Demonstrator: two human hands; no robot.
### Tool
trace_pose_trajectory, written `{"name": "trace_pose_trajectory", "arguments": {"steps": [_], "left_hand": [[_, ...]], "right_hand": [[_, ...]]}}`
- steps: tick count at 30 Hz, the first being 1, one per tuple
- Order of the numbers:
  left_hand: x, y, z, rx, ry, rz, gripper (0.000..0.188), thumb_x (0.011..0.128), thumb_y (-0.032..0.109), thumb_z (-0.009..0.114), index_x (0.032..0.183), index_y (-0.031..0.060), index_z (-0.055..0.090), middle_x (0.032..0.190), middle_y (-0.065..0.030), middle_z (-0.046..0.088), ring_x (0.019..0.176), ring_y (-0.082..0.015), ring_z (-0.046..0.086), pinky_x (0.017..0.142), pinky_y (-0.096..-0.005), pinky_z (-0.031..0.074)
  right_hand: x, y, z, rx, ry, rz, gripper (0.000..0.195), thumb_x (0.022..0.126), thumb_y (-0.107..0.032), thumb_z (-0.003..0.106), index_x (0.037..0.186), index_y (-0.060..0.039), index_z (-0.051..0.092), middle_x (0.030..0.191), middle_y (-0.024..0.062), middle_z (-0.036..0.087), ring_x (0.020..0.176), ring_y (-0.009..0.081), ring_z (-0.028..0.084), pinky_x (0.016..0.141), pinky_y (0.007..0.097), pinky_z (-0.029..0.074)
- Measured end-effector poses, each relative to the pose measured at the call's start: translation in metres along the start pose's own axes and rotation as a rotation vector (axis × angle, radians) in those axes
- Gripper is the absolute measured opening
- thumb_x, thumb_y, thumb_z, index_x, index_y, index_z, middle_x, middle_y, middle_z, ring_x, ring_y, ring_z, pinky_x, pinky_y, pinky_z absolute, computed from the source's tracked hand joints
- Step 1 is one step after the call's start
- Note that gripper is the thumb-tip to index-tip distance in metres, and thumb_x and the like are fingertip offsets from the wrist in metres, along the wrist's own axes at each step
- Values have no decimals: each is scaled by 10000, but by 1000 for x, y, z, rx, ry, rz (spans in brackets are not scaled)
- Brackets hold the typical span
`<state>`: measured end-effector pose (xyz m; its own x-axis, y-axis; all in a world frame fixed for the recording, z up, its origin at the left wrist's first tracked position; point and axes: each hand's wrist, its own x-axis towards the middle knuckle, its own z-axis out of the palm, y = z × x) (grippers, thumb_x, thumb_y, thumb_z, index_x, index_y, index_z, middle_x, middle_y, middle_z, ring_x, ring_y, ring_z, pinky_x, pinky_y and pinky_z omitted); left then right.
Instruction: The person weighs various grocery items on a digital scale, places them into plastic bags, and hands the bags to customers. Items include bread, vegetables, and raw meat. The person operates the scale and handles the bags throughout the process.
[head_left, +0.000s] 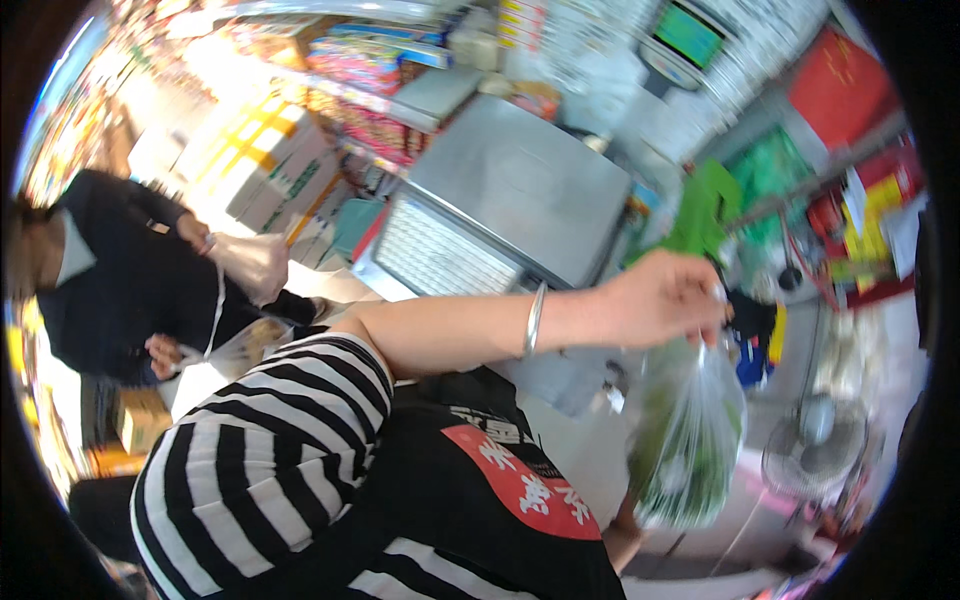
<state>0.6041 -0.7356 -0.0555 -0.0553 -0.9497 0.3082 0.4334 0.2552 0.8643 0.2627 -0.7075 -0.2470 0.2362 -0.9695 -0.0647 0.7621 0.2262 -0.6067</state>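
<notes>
My left hand (664, 300), with a silver bangle on the wrist, reaches across to the right side. Its fingers pinch the gathered neck of a clear plastic bag (690, 442). Leafy green vegetables show through the bag, which hangs down. Of my right arm only a piece of forearm (626, 536) shows at the bag's lower left edge; the bag hides the hand. Beyond my left forearm stands a weighing scale with a bare metal platform (525, 172) and a white keypad (442, 247).
At left a person in dark clothing (142, 277) holds plastic bags. Taped cartons (277, 165) and packaged goods (360, 60) stand behind. A fan (814, 450) is at the right, green plastic bags (701, 210) hang above, and a lit screen (688, 34) is at the top.
</notes>
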Motion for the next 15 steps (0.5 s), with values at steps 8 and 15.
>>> {"name": "trace_pose_trajectory", "arguments": {"steps": [8, 15], "left_hand": [[-115, 109, -21, 291, 90, 455, 116, 880, 105, 627, 923, 10, 576, 811, -23, 646, 692, -80, 577, 588, -236, 434], [-244, 149, -48, 303, 695, 331, 147, 922, 136, 589, 994, 11, 561, 840, -47, 631, 783, -104, 619, 695, -235, 489]], "right_hand": [[78, 90, 128, -322, -137, 263, 548, 940, -388, 451, 1377, -66, 380, 1400, 105, 414, 1269, 284, 399, 1036, 462, 348], [89, 235, 248, -365, -710, 763, 487, 946, -323, 474, 1352, -59, 412, 1359, 107, 462, 1226, 264, 451, 1011, 433, 386]]}}
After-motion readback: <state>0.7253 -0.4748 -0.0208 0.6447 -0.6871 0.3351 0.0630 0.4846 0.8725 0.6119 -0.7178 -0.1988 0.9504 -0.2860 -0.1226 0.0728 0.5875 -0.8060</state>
